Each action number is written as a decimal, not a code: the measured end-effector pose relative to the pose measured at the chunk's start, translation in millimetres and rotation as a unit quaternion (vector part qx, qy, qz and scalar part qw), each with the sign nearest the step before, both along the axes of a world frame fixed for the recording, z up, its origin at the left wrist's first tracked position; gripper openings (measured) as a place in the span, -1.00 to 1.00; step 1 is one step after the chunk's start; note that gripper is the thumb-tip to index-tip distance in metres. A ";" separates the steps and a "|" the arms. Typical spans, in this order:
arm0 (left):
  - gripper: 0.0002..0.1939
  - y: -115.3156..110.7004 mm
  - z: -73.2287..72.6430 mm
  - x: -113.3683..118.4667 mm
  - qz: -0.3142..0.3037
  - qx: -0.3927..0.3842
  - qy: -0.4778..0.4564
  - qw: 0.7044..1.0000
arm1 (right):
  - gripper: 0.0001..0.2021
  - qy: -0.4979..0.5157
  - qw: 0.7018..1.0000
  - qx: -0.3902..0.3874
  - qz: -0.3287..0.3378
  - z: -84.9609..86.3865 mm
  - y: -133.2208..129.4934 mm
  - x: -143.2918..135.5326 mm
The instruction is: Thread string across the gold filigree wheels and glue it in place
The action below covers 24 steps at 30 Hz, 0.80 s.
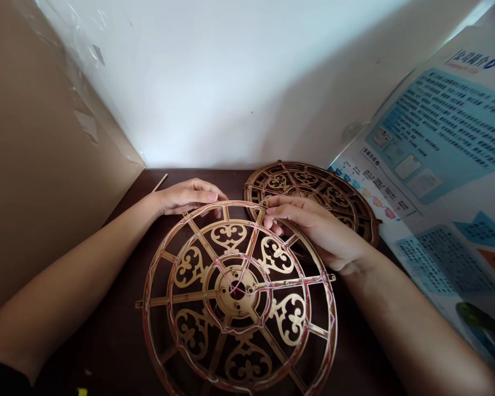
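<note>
A round gold-coloured openwork frame with scroll ornaments and red and white wires fills the lower middle, its far edge raised toward my hands. My left hand is at the top left of its rim, thumb above and fingertips behind, closed on it. At the rim's top right, my right hand pinches near a small tab, where a wire runs; the fingertips partly hide the spot. Wires follow the rings and some spokes and cross at the hub.
Similar round frames lie stacked behind my right hand on the dark table. A thin stick rests at the back left. White and brown walls enclose the table, with a printed poster on the right.
</note>
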<state>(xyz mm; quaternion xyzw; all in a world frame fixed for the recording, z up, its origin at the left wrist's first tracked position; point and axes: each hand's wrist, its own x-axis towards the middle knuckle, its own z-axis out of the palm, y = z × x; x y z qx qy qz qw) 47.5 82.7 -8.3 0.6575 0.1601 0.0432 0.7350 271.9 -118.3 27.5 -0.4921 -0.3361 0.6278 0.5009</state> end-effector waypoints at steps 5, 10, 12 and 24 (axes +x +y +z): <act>-0.59 -1.3 0.6 0.7 -0.009 -0.004 -0.021 1.000 | -0.60 0.004 1.000 0.001 0.031 0.2 -0.5 1.6; -0.57 -0.2 -2.1 0.3 0.003 0.007 -0.027 1.000 | -0.52 0.021 0.998 -0.037 0.044 -2.4 -0.4 3.9; -0.53 0.7 -3.0 0.5 0.011 0.012 -0.020 1.000 | -0.56 0.022 0.998 -0.036 0.049 -1.7 -0.7 2.8; -0.48 1.6 -7.8 1.5 0.001 0.048 -0.052 0.998 | -0.74 -0.007 1.000 -0.014 0.016 -3.3 -2.6 -1.5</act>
